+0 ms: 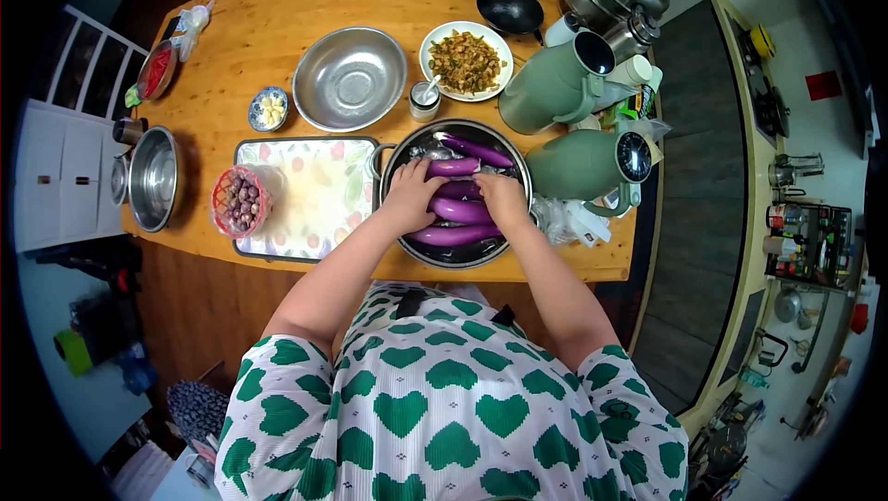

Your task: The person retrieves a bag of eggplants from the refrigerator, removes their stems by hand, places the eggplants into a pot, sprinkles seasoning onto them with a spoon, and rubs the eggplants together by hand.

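A dark round pot [388, 210] holds several long purple eggplants [462, 211], with what looks like water around them. My left hand [412, 197] reaches in from the left, its fingers curled over the left end of an upper eggplant [449, 168]. On the other side, my right hand [504, 202] has its thumb and fingers closed at the right end of that eggplant, where a pale tip shows. Both hands partly cover the eggplants beneath them. One more eggplant [476, 150] lies slanted along the pot's far side.
Left of the pot is a patterned cutting board [319, 196] with a red basket of small bulbs [242, 202] on its edge. Beyond stand a steel bowl [351, 80], a plate of chopped food [465, 61] and a small jar [425, 103]. Two green jugs [564, 168] flank the right.
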`<state>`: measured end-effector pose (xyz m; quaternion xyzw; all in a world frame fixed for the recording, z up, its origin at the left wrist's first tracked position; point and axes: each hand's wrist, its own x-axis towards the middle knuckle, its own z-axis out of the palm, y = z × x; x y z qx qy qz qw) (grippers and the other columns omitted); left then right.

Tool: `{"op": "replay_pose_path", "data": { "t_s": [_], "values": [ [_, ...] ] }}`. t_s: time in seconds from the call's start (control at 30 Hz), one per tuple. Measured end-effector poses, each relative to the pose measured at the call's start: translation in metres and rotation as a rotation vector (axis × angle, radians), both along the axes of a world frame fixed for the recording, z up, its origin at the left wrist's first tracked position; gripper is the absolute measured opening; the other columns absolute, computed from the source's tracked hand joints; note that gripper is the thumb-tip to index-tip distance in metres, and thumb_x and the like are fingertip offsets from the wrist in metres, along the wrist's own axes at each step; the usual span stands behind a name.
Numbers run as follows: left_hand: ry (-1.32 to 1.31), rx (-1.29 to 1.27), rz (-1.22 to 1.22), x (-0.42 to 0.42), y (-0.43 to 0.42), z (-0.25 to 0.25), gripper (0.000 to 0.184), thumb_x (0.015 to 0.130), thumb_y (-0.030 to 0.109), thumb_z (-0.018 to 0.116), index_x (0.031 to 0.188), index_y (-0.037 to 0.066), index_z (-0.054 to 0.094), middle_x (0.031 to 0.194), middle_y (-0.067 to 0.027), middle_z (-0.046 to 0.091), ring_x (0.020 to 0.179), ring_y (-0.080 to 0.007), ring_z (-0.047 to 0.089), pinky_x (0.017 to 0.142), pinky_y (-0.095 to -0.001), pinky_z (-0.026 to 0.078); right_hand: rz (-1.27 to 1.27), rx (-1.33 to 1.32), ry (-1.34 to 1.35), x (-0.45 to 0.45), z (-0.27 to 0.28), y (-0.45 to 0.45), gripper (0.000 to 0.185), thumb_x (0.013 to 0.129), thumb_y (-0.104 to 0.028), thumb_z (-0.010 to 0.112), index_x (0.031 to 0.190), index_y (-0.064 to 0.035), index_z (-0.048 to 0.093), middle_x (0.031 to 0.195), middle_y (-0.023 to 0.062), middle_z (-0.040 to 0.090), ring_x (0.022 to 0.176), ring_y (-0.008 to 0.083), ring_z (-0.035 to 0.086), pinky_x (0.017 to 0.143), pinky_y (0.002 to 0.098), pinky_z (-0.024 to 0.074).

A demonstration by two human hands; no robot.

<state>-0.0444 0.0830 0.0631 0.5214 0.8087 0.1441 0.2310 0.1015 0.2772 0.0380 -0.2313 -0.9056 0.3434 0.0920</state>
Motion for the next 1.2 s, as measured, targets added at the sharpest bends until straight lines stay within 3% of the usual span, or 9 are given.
{"op": "replay_pose_path", "data": {
  "t_s": [0.17, 0.33, 0.43, 0.7, 0.77, 0.83, 1.0, 1.1, 1.2],
  "values": [
    [-0.066, 0.135, 0.035, 0.015, -0.001, 0.007, 0.084, 0.078, 0.039, 0.076, 0.154, 0.017, 0.047, 0.165, -0.0269, 0.028, 0.155, -0.0439, 0.02, 0.125, -0.0583, 0.013, 0.087, 0.405, -0.077, -0.01, 0.045, -0.007, 0.019, 0.093, -0.015, 0.067, 0.109, -0.0092, 0.076, 0.102, 0.0069, 0.074, 0.111, 0.0309, 0.065, 0.096, 0.0497, 0.0488],
    [0.149, 0.185, 0.213, 0.029, 0.02, -0.033, 0.067, 0.101, 0.052, 0.054, 0.157, 0.018, 0.043, 0.163, -0.0193, 0.037, 0.153, -0.0413, 0.029, 0.122, -0.0621, 0.021, 0.078, 0.344, 0.072, -0.025, -0.002, -0.001, 0.058, 0.094, -0.023, 0.07, 0.147, -0.01, 0.052, 0.147, 0.021, 0.05, 0.137, 0.0407, 0.047, 0.115, 0.0483, 0.0395],
    [0.153, 0.079, 0.165, 0.02, 0.024, -0.038, 0.062, 0.104, 0.052, 0.049, 0.157, 0.02, 0.043, 0.161, -0.0162, 0.041, 0.149, -0.0393, 0.036, 0.118, -0.0634, 0.027, 0.049, 0.281, -0.079, -0.031, -0.024, 0.002, 0.058, 0.096, -0.027, 0.068, 0.148, -0.0087, 0.051, 0.148, 0.0211, 0.05, 0.137, 0.0415, 0.047, 0.114, 0.0506, 0.0395],
    [-0.106, 0.323, 0.313, 0.007, 0.031, -0.041, 0.041, 0.097, 0.023, 0.066, 0.136, 0.014, 0.059, 0.131, -0.0147, 0.058, 0.13, -0.0372, 0.051, 0.108, -0.0523, 0.041, -0.001, -0.17, -0.485, -0.055, -0.02, 0.029, 0.053, 0.099, -0.046, 0.058, 0.14, -0.0127, 0.061, 0.129, 0.0293, 0.064, 0.119, 0.044, 0.062, 0.106, 0.0491, 0.0465],
    [-0.019, 0.421, 0.26, 0.005, 0.036, -0.033, 0.046, 0.085, 0.001, 0.066, 0.129, 0.011, 0.061, 0.132, -0.0141, 0.057, 0.128, -0.0376, 0.052, 0.107, -0.0483, 0.042, 0.051, -0.684, -0.487, -0.059, -0.017, 0.043, 0.055, 0.094, -0.031, 0.062, 0.144, -0.0066, 0.057, 0.126, 0.0239, 0.068, 0.119, 0.0332, 0.066, 0.104, 0.0382, 0.0501],
    [0.093, 0.555, 0.189, 0.005, 0.042, -0.027, 0.052, 0.079, -0.005, 0.063, 0.129, 0.01, 0.061, 0.132, -0.0143, 0.057, 0.128, -0.0378, 0.052, 0.109, -0.0486, 0.041, 0.148, -0.655, -0.232, -0.054, -0.03, 0.044, 0.061, 0.089, -0.02, 0.067, 0.146, -0.0023, 0.053, 0.125, 0.0202, 0.069, 0.116, 0.0272, 0.067, 0.101, 0.0345, 0.0516],
    [0.34, 0.199, 0.0, -0.004, 0.065, -0.021, 0.079, 0.066, 0.01, 0.075, 0.14, 0.007, 0.048, 0.137, -0.0177, 0.056, 0.144, -0.037, 0.041, 0.126, -0.0508, 0.02, 0.269, -0.406, -0.354, -0.052, -0.011, 0.049, 0.072, 0.076, -0.014, 0.074, 0.144, 0.0001, 0.052, 0.132, 0.0212, 0.066, 0.123, 0.0314, 0.064, 0.105, 0.0366, 0.0493],
    [0.203, -0.044, -0.103, -0.022, 0.07, 0.009, 0.052, 0.073, 0.018, 0.076, 0.121, 0.009, 0.059, 0.111, -0.0133, 0.067, 0.119, -0.0315, 0.061, 0.125, -0.0484, 0.025, 0.376, -0.31, -0.377, -0.05, 0.021, 0.043, 0.067, 0.078, -0.015, 0.075, 0.14, -0.0002, 0.054, 0.13, 0.0215, 0.068, 0.122, 0.032, 0.065, 0.105, 0.0371, 0.05],
    [0.215, 0.123, -0.136, -0.033, 0.063, 0.01, 0.038, 0.071, 0.022, 0.079, 0.103, 0.01, 0.064, 0.093, -0.0119, 0.069, 0.102, -0.0305, 0.067, 0.107, -0.046, 0.042, 0.356, -0.235, -0.197, -0.033, 0.036, 0.031, 0.058, 0.079, -0.018, 0.078, 0.131, -0.0046, 0.056, 0.12, 0.0184, 0.072, 0.11, 0.0367, 0.069, 0.095, 0.042, 0.054]
  ]
}}
